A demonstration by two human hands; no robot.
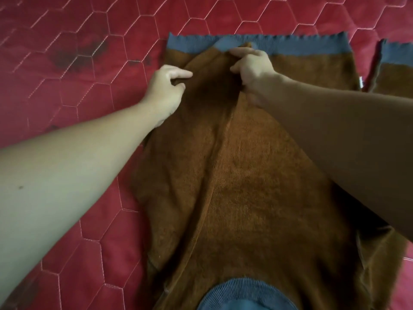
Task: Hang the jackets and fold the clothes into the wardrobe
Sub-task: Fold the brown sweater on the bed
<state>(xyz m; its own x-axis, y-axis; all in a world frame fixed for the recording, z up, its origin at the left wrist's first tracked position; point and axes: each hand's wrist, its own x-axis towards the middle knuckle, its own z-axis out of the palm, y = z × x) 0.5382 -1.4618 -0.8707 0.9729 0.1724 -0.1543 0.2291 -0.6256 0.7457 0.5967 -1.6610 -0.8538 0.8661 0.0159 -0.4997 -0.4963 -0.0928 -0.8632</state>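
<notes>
sweater flat on quilt for folding; my left hand pinches its fold at 11 o'clock, right hand clamps it at 12.

Blue collar of the brown sweater is cut by the bottom edge. The blue-banded piece at far right runs off the right edge, so can't tell if it's a sleeve or a separate garment. Left hand fingertips are buried in a fabric fold, some right hand fingers sit under the raised fold, the right forearm covers the sweater's right shoulder area, and the white tag is too small to read.
</notes>
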